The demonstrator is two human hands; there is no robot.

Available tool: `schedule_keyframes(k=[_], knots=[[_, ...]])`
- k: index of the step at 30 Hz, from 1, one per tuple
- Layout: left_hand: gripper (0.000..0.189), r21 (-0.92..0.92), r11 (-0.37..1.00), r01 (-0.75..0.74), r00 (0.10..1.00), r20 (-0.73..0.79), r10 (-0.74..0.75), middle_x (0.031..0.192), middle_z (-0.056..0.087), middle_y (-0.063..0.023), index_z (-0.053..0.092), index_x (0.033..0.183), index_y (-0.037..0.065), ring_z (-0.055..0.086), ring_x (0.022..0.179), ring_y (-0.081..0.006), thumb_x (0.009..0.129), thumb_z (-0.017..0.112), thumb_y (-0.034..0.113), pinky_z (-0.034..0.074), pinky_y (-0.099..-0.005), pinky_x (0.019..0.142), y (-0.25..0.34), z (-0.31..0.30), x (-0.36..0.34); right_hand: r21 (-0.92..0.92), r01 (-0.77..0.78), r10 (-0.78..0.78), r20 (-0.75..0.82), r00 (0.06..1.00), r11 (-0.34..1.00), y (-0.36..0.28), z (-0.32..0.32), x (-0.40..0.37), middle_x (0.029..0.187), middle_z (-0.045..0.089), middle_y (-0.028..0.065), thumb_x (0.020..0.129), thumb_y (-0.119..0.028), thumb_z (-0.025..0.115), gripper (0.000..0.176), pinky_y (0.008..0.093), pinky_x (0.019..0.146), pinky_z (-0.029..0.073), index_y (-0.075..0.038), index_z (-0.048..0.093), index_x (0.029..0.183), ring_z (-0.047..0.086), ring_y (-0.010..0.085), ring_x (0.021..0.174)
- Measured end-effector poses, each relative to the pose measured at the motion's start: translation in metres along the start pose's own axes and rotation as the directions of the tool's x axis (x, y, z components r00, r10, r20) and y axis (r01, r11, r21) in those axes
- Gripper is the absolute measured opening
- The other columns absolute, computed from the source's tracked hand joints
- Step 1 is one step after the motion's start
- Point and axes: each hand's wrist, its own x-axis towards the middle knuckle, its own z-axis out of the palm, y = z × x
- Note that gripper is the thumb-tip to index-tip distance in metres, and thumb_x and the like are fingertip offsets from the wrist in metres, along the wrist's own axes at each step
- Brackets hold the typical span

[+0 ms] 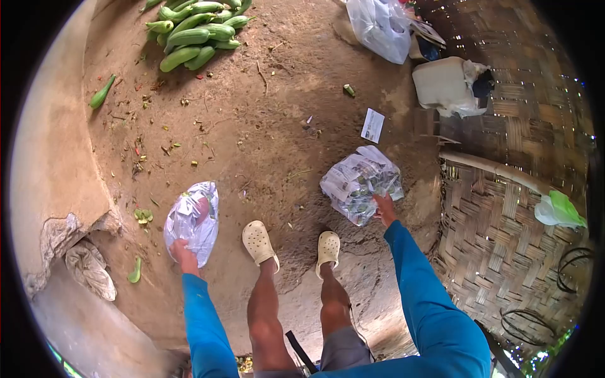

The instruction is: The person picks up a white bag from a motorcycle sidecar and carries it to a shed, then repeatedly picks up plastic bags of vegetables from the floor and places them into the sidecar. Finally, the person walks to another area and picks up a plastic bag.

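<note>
My left hand (pixel 184 253) is closed on the near end of a clear plastic bag (pixel 200 242). Something pinkish and some white, paper-like material show through it. On the other side, my right hand (pixel 384 208) grips the near right edge of a second clear plastic bag (pixel 353 179). Printed paper and dark green pieces seem to be inside that one, but I cannot make out the contents exactly. Just beyond the right-hand bag, a white printed card (pixel 372 125) lies on the dirt floor.
Long green gourds (pixel 195 36) are heaped at the far left, with a single one (pixel 102 92) apart. A white plastic jug (pixel 444 82) and a bulging plastic bag (pixel 380 28) stand at the far right. Woven bamboo wall (pixel 485 233) borders the right; plant scraps litter the floor.
</note>
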Motion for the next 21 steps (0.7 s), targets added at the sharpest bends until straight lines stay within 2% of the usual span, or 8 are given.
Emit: schedule_keyframes(k=[3, 4, 9, 12, 13, 15, 17, 21], knots=[[0.018, 0.240, 0.841, -0.485, 0.870, 0.035, 0.492, 0.074, 0.041, -0.0026, 0.047, 0.084, 0.013, 0.037, 0.051, -0.0125, 0.076, 0.053, 0.028, 0.031, -0.0237, 0.042, 0.036, -0.006, -0.036, -0.006, 0.060, -0.059, 0.070, 0.996, 0.998, -0.005, -0.011, -0.012, 0.074, 0.049, 0.0028, 0.078, -0.026, 0.064, 0.038, 0.0279, 0.037, 0.036, -0.011, 0.045, 0.108, 0.039, 0.0096, 0.044], [0.015, -0.374, 0.924, 0.077, 0.997, 0.015, -0.077, 0.069, 0.040, -0.0017, 0.047, 0.081, 0.017, 0.036, 0.050, -0.0111, 0.078, 0.051, 0.031, 0.031, -0.0220, 0.041, 0.034, -0.008, -0.035, -0.018, 0.001, 0.001, 0.084, 0.996, 1.000, -0.007, -0.015, -0.018, 0.074, 0.047, 0.0033, 0.078, -0.026, 0.064, 0.040, 0.0297, 0.038, 0.036, -0.010, 0.045, 0.109, 0.038, 0.0105, 0.044], [0.012, -0.609, 0.657, 0.443, 0.895, 0.264, -0.359, 0.070, 0.043, -0.0018, 0.045, 0.086, 0.020, 0.039, 0.052, -0.0102, 0.080, 0.052, 0.028, 0.033, -0.0212, 0.042, 0.015, -0.038, -0.043, 0.144, -0.113, 0.095, 0.129, 0.987, 0.983, 0.004, -0.029, -0.085, 0.073, 0.040, 0.0042, 0.079, -0.023, 0.064, 0.027, 0.0324, 0.046, 0.037, -0.012, 0.046, 0.094, 0.036, 0.0114, 0.051], [0.031, -0.521, 0.805, 0.284, 0.922, 0.380, -0.080, 0.083, 0.041, -0.0045, 0.039, 0.096, 0.015, 0.041, 0.061, -0.0125, 0.074, 0.058, 0.003, 0.038, -0.0233, 0.050, 0.044, -0.094, -0.078, 0.179, 0.210, -0.257, 0.310, 0.915, 0.961, 0.076, -0.073, -0.110, 0.060, 0.035, 0.0013, 0.080, -0.022, 0.062, 0.021, 0.0318, 0.043, 0.032, -0.011, 0.049, 0.093, 0.034, 0.0112, 0.049], [0.029, -0.213, 0.974, -0.080, 0.949, 0.284, 0.140, 0.084, 0.041, -0.0053, 0.039, 0.095, 0.011, 0.042, 0.068, -0.0142, 0.074, 0.057, 0.002, 0.039, -0.0242, 0.057, 0.059, -0.109, -0.090, 0.169, 0.232, -0.275, 0.312, 0.909, 0.958, 0.098, -0.087, -0.122, 0.059, 0.035, 0.0007, 0.081, -0.022, 0.062, 0.019, 0.0317, 0.042, 0.032, -0.011, 0.050, 0.090, 0.034, 0.0117, 0.046], [0.025, 0.472, 0.575, -0.668, 0.740, 0.342, 0.579, 0.086, 0.042, -0.0069, 0.039, 0.095, 0.002, 0.046, 0.082, -0.0176, 0.075, 0.054, 0.001, 0.042, -0.0259, 0.072, 0.088, -0.143, -0.117, 0.317, -0.010, -0.070, 0.242, 0.968, 0.948, 0.115, -0.096, -0.172, 0.056, 0.034, 0.0003, 0.081, -0.022, 0.061, 0.015, 0.0323, 0.039, 0.034, -0.012, 0.051, 0.084, 0.033, 0.0127, 0.042], [0.020, 0.399, 0.622, -0.674, 0.736, 0.296, 0.609, 0.085, 0.043, -0.0156, 0.043, 0.086, -0.001, 0.045, 0.082, -0.0304, 0.072, 0.054, 0.007, 0.038, -0.0396, 0.082, 0.094, -0.165, -0.132, 0.531, -0.235, 0.149, 0.200, 0.968, 0.814, 0.117, -0.109, -0.241, 0.054, 0.034, 0.0005, 0.082, -0.023, 0.061, 0.014, 0.0329, 0.038, 0.035, -0.012, 0.051, 0.081, 0.033, 0.0132, 0.040], [0.026, 0.138, 0.943, -0.303, 0.873, 0.437, 0.216, 0.085, 0.043, -0.0109, 0.040, 0.090, 0.004, 0.046, 0.078, -0.0238, 0.070, 0.056, 0.004, 0.044, -0.0364, 0.070, 0.110, -0.211, -0.128, 0.674, -0.315, 0.254, 0.192, 0.948, 0.668, 0.186, -0.121, -0.372, 0.059, 0.036, 0.0034, 0.081, -0.025, 0.063, 0.018, 0.0352, 0.039, 0.038, -0.011, 0.053, 0.089, 0.035, 0.0139, 0.039]])
